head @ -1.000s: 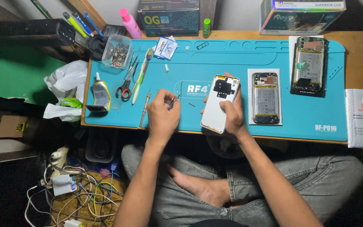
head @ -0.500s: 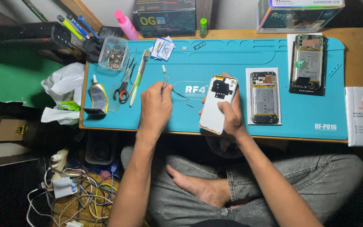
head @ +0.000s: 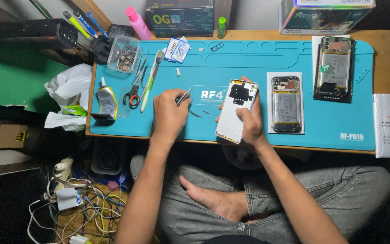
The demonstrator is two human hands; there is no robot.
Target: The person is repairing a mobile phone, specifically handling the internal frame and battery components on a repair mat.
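Note:
My right hand (head: pixel 248 125) grips a white phone back cover (head: pixel 236 110), inner side up, over the blue work mat (head: pixel 258 58). My left hand (head: pixel 169 115) holds metal tweezers (head: pixel 184 96), tips pointing right toward the middle of the mat. A few small dark parts (head: pixel 196 113) lie on the mat between my hands. An opened phone (head: pixel 286 104) lies on white paper just right of the cover. A second opened phone (head: pixel 334 68) rests at the mat's far right.
Scissors (head: pixel 134 92), a green-handled tool (head: pixel 149 83), a glue tube (head: pixel 107 100) and a clear box of small parts (head: pixel 123 55) sit at the mat's left. Boxes (head: pixel 179 17) and a pink bottle (head: pixel 136 20) stand at the back. Cables (head: pixel 75 205) lie on the floor.
My left hand has picked up the tweezers and shifted slightly up and left. The right hand keeps the cover nearly still.

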